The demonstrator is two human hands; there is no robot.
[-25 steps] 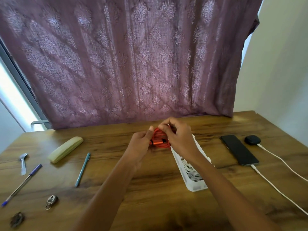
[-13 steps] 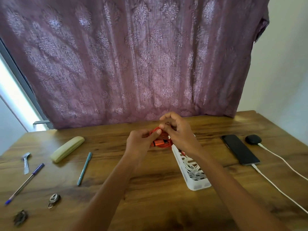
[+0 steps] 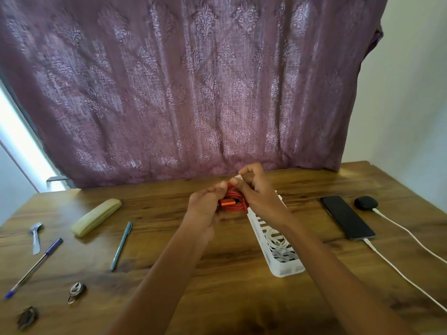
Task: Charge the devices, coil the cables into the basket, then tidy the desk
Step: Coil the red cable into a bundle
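Fingers of left hand and right hand grip orange cable | basket beneath | phone right

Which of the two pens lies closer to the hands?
The teal pen. The blue-capped pen lies much farther left, beside the spoon.

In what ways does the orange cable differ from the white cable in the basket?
The orange cable is bright orange; the white cable is white. The orange cable is gripped between the left hand and the right hand; the white cable lies inside the basket, untouched. Both are coiled.
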